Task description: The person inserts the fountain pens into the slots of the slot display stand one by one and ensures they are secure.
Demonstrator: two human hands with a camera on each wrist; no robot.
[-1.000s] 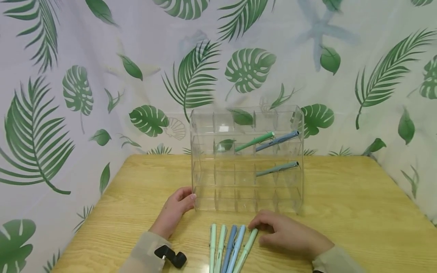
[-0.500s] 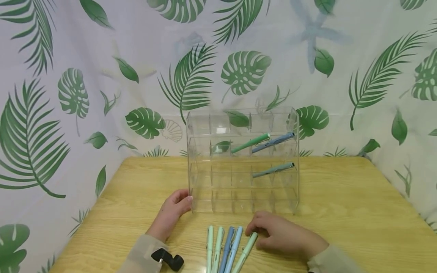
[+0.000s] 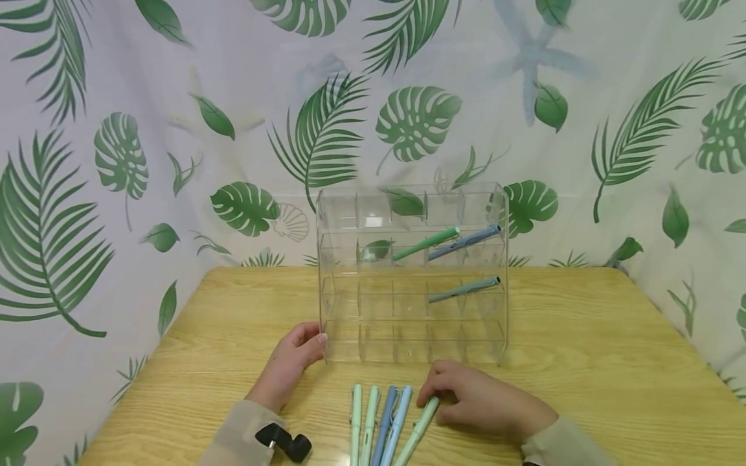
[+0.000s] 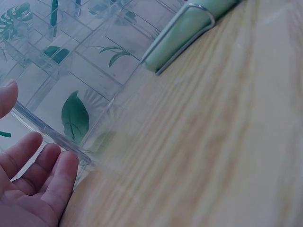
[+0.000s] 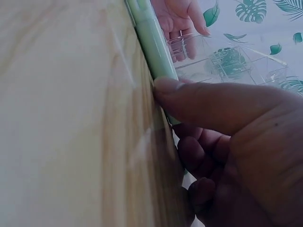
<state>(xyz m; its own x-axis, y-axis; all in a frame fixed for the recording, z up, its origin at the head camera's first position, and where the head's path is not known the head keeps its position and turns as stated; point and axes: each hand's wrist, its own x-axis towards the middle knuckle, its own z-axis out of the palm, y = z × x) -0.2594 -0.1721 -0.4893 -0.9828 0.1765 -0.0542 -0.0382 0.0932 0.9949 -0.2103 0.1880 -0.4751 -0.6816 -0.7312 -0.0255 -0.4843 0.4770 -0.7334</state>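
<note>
My right hand [image 3: 486, 398] pinches the end of a light green pen [image 3: 418, 430] between thumb and fingers, low over the table; in the right wrist view the thumb [image 5: 208, 101] lies along the pen's side. To its left lie several more pens: two light green [image 3: 356, 421], a darker blue one [image 3: 385, 424] and a light blue one [image 3: 397, 424]. Behind them stands a clear acrylic rack [image 3: 411, 330] with rows of compartments. My left hand [image 3: 291, 362] rests at the rack's lower left side, its fingers [image 4: 66, 170] loosely extended against the edge.
In the rack, a green pen [image 3: 427, 244] and a blue pen [image 3: 466, 242] lean in an upper row, and a grey-green pen [image 3: 465, 289] leans a row lower. A leaf-patterned cloth [image 3: 233, 77] hangs behind the wooden table [image 3: 583, 362].
The head view has shifted slightly. The pen in my right hand has moved a little to the right, away from the other pens. My left hand has stayed at the rack.
</note>
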